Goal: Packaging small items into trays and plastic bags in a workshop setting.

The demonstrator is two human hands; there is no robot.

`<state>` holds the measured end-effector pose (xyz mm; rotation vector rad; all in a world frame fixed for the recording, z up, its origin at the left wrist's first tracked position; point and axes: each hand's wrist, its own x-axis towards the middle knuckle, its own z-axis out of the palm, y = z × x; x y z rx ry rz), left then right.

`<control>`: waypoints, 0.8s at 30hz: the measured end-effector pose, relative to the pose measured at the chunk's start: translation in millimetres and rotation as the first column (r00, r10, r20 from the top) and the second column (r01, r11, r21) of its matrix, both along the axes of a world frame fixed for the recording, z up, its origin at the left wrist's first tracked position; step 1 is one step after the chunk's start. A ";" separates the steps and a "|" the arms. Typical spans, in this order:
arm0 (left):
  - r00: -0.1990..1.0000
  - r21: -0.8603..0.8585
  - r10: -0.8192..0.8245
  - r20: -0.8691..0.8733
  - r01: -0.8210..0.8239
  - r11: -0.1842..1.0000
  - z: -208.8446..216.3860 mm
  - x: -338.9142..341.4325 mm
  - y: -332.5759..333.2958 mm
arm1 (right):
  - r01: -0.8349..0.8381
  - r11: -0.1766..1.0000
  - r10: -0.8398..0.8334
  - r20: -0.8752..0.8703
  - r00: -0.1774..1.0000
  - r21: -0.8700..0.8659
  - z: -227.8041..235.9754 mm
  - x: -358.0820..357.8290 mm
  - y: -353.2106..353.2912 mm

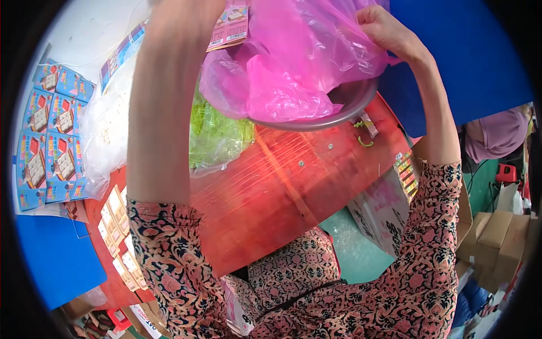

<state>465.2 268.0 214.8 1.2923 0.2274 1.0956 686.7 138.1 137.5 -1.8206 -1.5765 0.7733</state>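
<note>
Progress: judged partway. The large, translucent bright-pink plastic bag (pixel 305 62) is in place, in and over the round grey basin (pixel 361 96) with the smooth rim. It is neither closed off nor lifted clear of the basin, so handling appears unfinished. Whether the bag has contents cannot be determined through its folds.

Location: the basin stands at the far side of the red, scuffed table (pixel 243 214), the bag covering most of its opening.

Orientation: the bag's long axis runs roughly from the near rim of the basin away toward the upper edge of view. The bunched near end points toward the person; the slack film spreads away and to the right. The mouth could not be identified.

Hands: the right hand (pixel 389 34) has its fingers (pixel 367 15) pinched together on the bag's right side. The left forearm (pixel 161 101) extends past the upper edge; the left hand is out of view, and the state of its fingers cannot be told.
</note>
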 end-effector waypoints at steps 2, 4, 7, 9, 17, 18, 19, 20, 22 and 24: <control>0.999 0.043 -0.044 0.010 0.044 0.998 10.3 12.7 -15.6 | -0.084 0.994 0.076 0.121 0.990 0.067 -0.8 -14.7 -5.5; 0.986 0.057 -0.168 -0.016 0.169 0.984 12.1 18.1 -29.5 | -0.006 0.992 -0.039 0.353 0.935 0.126 -7.4 -14.2 -7.6; 0.985 -0.008 -0.167 -0.054 0.166 0.986 5.0 23.4 -48.7 | -0.024 0.995 -0.020 0.419 0.908 0.100 -18.2 -20.9 5.5; 0.986 -0.052 -0.159 -0.054 0.156 0.986 4.0 17.0 -54.2 | -0.068 0.994 0.022 0.459 0.888 0.085 -32.3 -39.6 -0.1; 0.940 0.324 0.185 -0.288 -0.086 0.942 -26.1 -30.7 -35.2 | -0.193 0.981 0.149 0.632 0.760 0.001 -74.2 -49.0 21.9; 0.938 0.331 0.186 -0.291 -0.084 0.940 -26.3 -41.3 -37.9 | -0.209 0.978 0.163 0.650 0.742 -0.007 -78.3 -46.3 22.2; 0.932 0.298 0.224 -0.285 -0.135 0.945 -22.6 -55.8 -41.4 | -0.233 0.972 0.177 0.666 0.725 -0.005 -78.5 -55.7 38.8; 0.934 0.238 0.234 -0.270 -0.170 0.956 -31.4 -59.0 -43.5 | -0.236 0.971 0.192 0.688 0.700 -0.031 -88.1 -48.1 34.0; 0.892 0.343 0.382 -0.241 -0.289 0.894 -53.6 -52.7 -51.2 | -0.242 0.946 0.319 0.767 0.557 -0.217 -96.9 -27.7 22.2; 0.608 0.756 0.788 -0.096 -0.470 0.455 -57.9 -53.1 -62.8 | -0.248 0.965 0.225 0.749 0.623 -0.084 -106.8 -21.7 16.2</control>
